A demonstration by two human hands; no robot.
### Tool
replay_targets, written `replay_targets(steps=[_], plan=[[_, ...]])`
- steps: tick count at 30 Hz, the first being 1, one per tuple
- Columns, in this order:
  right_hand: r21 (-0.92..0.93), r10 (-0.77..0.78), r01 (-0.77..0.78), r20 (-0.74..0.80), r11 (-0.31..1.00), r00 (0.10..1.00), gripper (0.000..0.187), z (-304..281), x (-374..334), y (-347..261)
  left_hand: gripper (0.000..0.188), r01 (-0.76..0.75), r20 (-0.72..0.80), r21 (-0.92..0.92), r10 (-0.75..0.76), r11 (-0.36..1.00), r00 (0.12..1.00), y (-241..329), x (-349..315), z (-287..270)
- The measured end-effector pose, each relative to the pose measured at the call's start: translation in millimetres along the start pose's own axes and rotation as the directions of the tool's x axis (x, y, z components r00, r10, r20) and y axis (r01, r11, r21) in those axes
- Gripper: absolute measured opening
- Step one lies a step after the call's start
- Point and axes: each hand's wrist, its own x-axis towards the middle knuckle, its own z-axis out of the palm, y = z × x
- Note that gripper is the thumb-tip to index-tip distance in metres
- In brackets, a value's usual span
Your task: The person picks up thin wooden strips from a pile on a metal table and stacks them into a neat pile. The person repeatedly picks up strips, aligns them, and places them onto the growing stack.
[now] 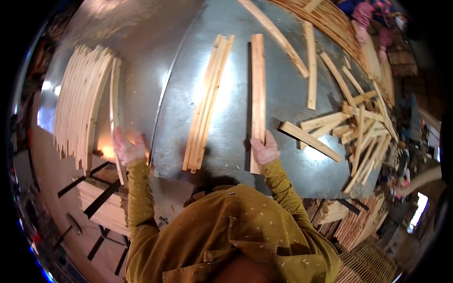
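My right hand (265, 148) is wrapped round the near end of a wooden strip (258, 85), which lies lengthwise on the metal table (184, 52). My left hand (128, 147), fingers apart, rests against the side of a single narrow wooden slat (114, 89) at the left. That slat leans slightly away from a row of pale slats (80, 101) packed side by side. Between my hands lies a small group of strips (207, 104) set close together. Both hands look pale pink, as if gloved.
A loose jumble of short wooden pieces (363, 132) covers the table's right side. One piece (310, 141) lies slantwise near my right hand. Two longer strips lie farther back, by a big wood stack (325, 23). Another person's pink-sleeved arm (362, 16) shows at the far right.
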Motion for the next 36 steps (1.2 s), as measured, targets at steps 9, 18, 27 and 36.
replay_targets(steps=[9, 18, 27, 36], plan=[[0.229, -0.106, 0.072, 0.144, 0.971, 0.984, 0.052, -27.3, -1.2, -51.5, 0.103, -0.305, 0.247, -0.122, 0.327, 0.944, 0.912, 154.1, -101.2, 35.0], [0.338, -0.159, 0.002, 0.438, 0.941, 0.885, 0.050, -68.5, -14.4, -14.6, 0.054, 0.623, 0.503, -0.782, 0.625, 0.034, 0.597, 365.3, -29.6, 24.0], [0.364, 0.272, -0.484, 0.500, 0.796, 0.822, 0.055, -106.5, -66.1, 55.1, 0.051, 0.885, 0.471, -0.408, 0.777, -0.227, 0.416, 423.5, -33.2, 66.6], [0.229, -0.042, -0.004, 0.198, 0.973, 0.979, 0.039, -146.0, -69.5, 50.9, 0.037, 0.684, 0.546, -0.723, 0.523, -0.101, 0.654, 442.4, -53.6, 75.3]])
